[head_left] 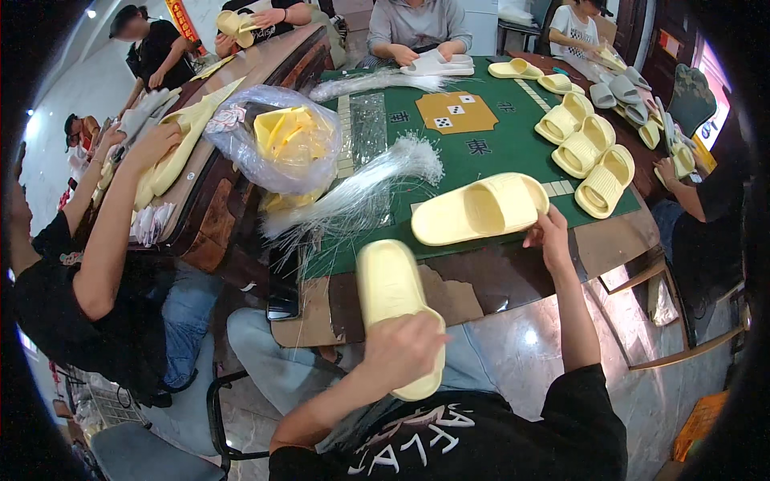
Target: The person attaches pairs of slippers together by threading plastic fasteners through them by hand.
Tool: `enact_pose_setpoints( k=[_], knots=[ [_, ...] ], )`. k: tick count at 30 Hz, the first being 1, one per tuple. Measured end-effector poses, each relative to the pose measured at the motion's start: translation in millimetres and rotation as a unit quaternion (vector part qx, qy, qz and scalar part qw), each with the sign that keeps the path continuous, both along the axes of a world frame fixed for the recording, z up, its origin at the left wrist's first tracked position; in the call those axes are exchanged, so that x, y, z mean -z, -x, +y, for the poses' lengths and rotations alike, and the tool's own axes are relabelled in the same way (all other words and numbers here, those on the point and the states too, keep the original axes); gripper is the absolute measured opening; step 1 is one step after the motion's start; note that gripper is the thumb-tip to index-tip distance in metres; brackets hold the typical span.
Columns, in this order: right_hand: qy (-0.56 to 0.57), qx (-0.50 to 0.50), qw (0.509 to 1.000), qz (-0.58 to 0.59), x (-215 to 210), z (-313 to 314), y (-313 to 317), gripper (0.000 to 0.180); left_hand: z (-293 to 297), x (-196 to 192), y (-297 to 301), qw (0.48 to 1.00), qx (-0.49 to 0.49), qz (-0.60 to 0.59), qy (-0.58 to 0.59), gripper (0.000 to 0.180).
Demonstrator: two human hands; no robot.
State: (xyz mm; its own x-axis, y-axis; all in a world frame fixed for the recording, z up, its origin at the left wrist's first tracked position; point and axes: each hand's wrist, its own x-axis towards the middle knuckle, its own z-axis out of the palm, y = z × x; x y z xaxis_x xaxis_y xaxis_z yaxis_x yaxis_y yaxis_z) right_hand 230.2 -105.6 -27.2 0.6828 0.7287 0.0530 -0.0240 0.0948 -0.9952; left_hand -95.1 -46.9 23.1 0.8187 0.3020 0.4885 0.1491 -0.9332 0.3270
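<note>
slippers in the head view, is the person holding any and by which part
The left hand grips one yellow slipper, sole up, near its lower end. The right hand touches the end of a second slipper on the green table; a full grip cannot be told.

A clear plastic bag of yellow slippers sits at 11 o'clock on the green game table, with a bundle of clear plastic ties fanned out just beside it. At 2 o'clock, 4 pale yellow slides lie close together. Grey slides rest further out.
</note>
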Motion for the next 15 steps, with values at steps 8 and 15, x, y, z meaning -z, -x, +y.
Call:
enact_pose_setpoints(
  k=[8, 15],
  knots=[
    [0.18, -0.179, 0.964, 0.084, -7, 10, 60, 0.03, 19, 25, -4, 0.893, -0.103, -0.053, 0.435, 0.067],
    [0.294, -0.192, 0.918, -0.183, -28, 35, 63, 0.046, 40, 52, -5, 0.877, -0.095, -0.142, 0.449, 0.052]
  ],
)
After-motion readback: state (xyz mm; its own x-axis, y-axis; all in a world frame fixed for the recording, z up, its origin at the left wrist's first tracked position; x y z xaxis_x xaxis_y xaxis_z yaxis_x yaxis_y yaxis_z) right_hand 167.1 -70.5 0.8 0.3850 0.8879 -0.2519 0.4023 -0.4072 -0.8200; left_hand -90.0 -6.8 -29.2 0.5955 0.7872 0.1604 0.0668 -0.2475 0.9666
